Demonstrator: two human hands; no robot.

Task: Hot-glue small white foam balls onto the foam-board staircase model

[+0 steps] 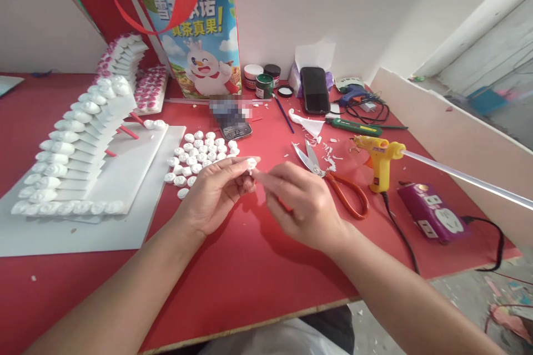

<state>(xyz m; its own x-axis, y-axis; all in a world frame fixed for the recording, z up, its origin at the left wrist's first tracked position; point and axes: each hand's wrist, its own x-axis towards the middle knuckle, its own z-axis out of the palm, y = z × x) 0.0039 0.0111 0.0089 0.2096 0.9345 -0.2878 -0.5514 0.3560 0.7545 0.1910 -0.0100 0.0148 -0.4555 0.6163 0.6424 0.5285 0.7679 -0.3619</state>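
My left hand (219, 186) pinches a small white rosette (251, 163) between thumb and fingers, above the red table. Right beside it, my right hand (302, 197) has its fingers curled and pressed together, the tips close against the rosette's lower side. What those tips grip, if anything, is too small to make out. Just beyond my left hand, several similar white rosettes (204, 150) lie in a loose cluster. Red-handled scissors (345, 194) rest with blades apart beyond my right hand, near white scraps (330, 158).
At left, a curved stepped white model (94, 141) edged with rosettes stands on a white board (120, 238). A yellow glue gun (380, 161) and purple box (433, 213) with cords sit right. Behind are paint jars (264, 86), phones (315, 90) and a printed bag (204, 39).
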